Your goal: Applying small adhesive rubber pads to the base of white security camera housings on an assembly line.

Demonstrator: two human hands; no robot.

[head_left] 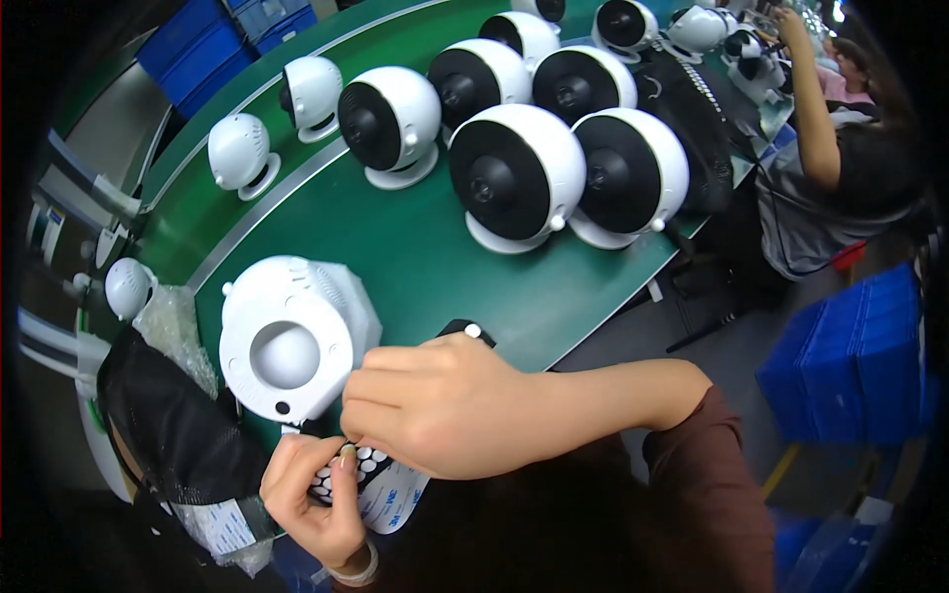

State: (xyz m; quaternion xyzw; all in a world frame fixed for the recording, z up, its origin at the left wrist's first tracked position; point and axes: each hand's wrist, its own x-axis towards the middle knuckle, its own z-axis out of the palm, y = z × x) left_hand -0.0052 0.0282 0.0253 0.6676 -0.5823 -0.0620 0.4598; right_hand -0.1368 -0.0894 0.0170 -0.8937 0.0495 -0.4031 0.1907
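Note:
A white ball-shaped device [336, 287] lies tipped on the green bench, its ring-shaped base [247, 381] facing me. Just in front of it, my left hand [306, 494] pinches a dark sheet of round white pads [369, 463] between thumb and fingers. My right hand [435, 405] is closed, its fingertips curled down close to my left fingertips; whatever they hold is hidden behind the hand. Beneath the pads shows a pale backing piece with blue print [395, 499]. A small black item with a white knob [472, 332] sits just beyond my right hand.
Several finished-looking white balls with black fronts [519, 178] stand on the bench [415, 262] ahead. Two smaller-looking ones [238, 151] are on the belt beyond. At left lie a black mesh bag [178, 425] and clear plastic wrap [178, 331]. A co-worker [830, 188] sits right, near blue crates [840, 356].

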